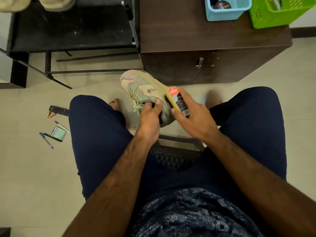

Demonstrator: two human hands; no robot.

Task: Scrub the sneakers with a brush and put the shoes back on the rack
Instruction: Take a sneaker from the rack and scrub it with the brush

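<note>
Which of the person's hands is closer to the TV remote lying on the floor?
Left. The left hand, gripping the sneaker, lies between the remote and the right hand, which holds the brush on the sneaker's far side.

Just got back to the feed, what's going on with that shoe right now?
A seated person is scrubbing a shoe. The left hand grips a pale green sneaker at its collar, toe pointing away, between the knees. The right hand holds a yellow-backed brush against the sneaker's side near the heel. The black rack stands ahead to the left; this sneaker is not back on it yet. A remote and pens lie on the floor beside the left leg.
</note>
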